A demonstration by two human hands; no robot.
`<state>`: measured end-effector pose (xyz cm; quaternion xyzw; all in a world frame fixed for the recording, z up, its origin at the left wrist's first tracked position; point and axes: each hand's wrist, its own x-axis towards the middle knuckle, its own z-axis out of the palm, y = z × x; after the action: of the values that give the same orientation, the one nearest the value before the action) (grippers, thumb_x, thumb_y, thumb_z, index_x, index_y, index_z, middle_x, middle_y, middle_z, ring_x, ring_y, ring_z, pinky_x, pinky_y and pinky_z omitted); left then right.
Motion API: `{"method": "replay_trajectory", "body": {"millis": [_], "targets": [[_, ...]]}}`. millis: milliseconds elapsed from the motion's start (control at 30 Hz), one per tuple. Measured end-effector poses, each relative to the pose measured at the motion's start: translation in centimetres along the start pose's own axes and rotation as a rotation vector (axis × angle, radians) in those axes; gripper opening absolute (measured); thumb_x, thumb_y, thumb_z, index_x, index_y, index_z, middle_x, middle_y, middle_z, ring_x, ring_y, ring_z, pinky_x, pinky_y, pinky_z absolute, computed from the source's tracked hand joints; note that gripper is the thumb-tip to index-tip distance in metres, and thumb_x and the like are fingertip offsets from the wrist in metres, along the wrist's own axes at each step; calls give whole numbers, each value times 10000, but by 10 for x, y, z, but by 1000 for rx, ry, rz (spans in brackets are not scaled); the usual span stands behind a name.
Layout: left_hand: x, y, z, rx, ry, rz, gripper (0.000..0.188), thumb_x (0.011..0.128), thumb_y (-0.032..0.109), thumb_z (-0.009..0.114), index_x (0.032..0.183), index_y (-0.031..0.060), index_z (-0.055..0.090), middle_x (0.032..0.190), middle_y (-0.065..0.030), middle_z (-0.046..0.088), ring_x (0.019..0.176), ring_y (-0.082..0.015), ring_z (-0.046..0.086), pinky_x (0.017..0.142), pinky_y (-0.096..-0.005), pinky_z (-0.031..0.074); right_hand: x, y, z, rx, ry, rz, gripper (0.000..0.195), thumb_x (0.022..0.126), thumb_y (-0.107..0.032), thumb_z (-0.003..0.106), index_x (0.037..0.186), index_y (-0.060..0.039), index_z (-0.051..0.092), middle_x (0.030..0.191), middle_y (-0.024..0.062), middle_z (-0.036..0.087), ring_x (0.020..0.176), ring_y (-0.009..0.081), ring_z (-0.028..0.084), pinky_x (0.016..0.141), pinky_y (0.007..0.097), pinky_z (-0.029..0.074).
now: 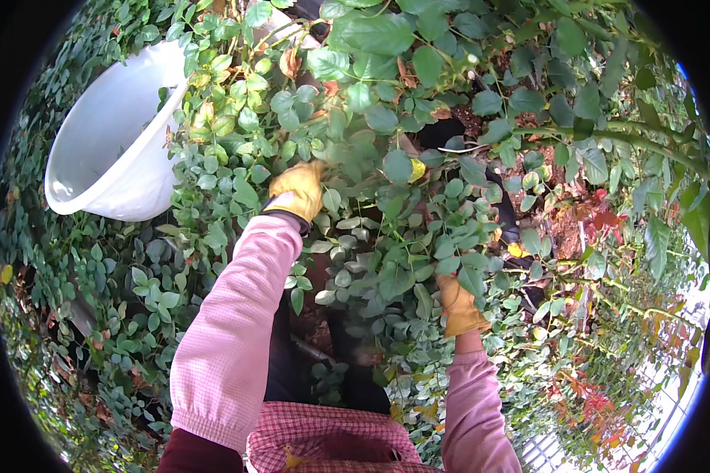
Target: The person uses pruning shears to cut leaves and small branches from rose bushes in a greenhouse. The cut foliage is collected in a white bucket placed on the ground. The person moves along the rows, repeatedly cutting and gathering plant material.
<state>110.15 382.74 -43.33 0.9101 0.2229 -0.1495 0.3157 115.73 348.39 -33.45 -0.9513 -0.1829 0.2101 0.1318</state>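
Observation:
In a yellow work glove, my left hand (299,188) reaches into leafy rose bushes (355,230) near the middle of the view. Leaves cover its fingers, so I cannot make out a grip. My right hand (460,304), gloved in tan-yellow, is among the foliage lower right. Its fingertips are also hidden behind leaves (472,278). Both forearms wear pink checked sleeves. A white plastic tub (133,165) lies tilted on the bushes to the left of my left hand, with a few leaf bits inside.
Thick green canes (627,139) cross the upper right. Reddish soil (568,227) and a black irrigation hose (503,204) show between plants on the right. Red-leaved shoots (603,219) stand beside them. White grid mesh (544,449) lies at the lower right.

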Motion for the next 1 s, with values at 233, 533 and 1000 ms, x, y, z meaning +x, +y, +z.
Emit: {"method": "replay_trajectory", "body": {"millis": [233,533,1000], "targets": [[-47,-44,-25,-730,328,-80,289,859,96,675,1128,13,608,1092,-97,678,1004,-195,654,876,-300,501,-6,45,42,-125,226,-278,223,844,-218,608,975,-50,675,824,198,655,731,349,651,652,454,526],[-99,119,-93,-463,675,566,298,838,46,695,1123,1,621,1164,-165,643,1043,-327,638,890,-385,524,1,-4,13,6,28,39,356,838,-349,648,1050,-62,647,1005,184,666,906,401,630,756,458,514],[-29,73,27,-8,-57,465,395,849,299,668,1169,76,606,1199,-132,624,1100,-346,596,904,-416,500,-117,-14,-33,573,88,407,425,864,-171,658,1249,-62,518,972,177,677,887,355,686,744,413,550]]}}
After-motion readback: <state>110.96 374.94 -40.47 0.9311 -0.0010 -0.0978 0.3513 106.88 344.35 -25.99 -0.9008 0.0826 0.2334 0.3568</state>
